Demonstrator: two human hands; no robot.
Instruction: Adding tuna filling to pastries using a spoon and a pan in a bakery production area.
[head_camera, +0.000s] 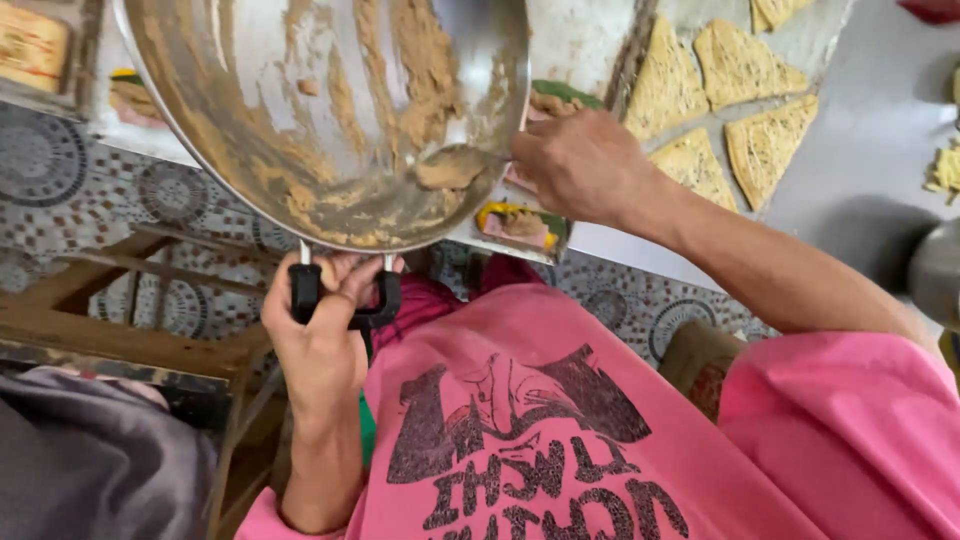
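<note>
— Pan (250, 110), then: where does it sit against the hands?

— It fills the top of the view, a round metal pan tipped up on edge so its inside faces the camera, smeared with streaks of tan paste (420, 70). The left hand (320, 335) is directly under it, at six o'clock from the pan's centre.

— Clenched?

— Yes, the left hand is wrapped around the black handle (305, 290), which drops from the pan's lower rim on thin metal rods. Fingers are curled tight, thumb toward the shirt.

— And the other hand?

— The right hand (585, 165) is at about four o'clock on the pan, just at its rim. It grips a spoon (455, 168) whose bowl lies inside the pan against the lower wall, loaded with the same tan paste. The stem is pinched in the fingers; most of it is hidden by the hand.

— What lies behind?

— At one to two o'clock from the right hand, a grey tray (850, 150) carries pale triangular pieces (765, 145) topped with fine shreds. Below the pan's lower right rim, at five o'clock, a small tray (520, 225) shows bits of green, yellow and pink, partly covered.

— Anything lower?

— A pink printed shirt (560, 440) fills the bottom right. At nine o'clock from the left hand is a wooden stool frame (130, 340) over a patterned tile floor (90, 190).
</note>
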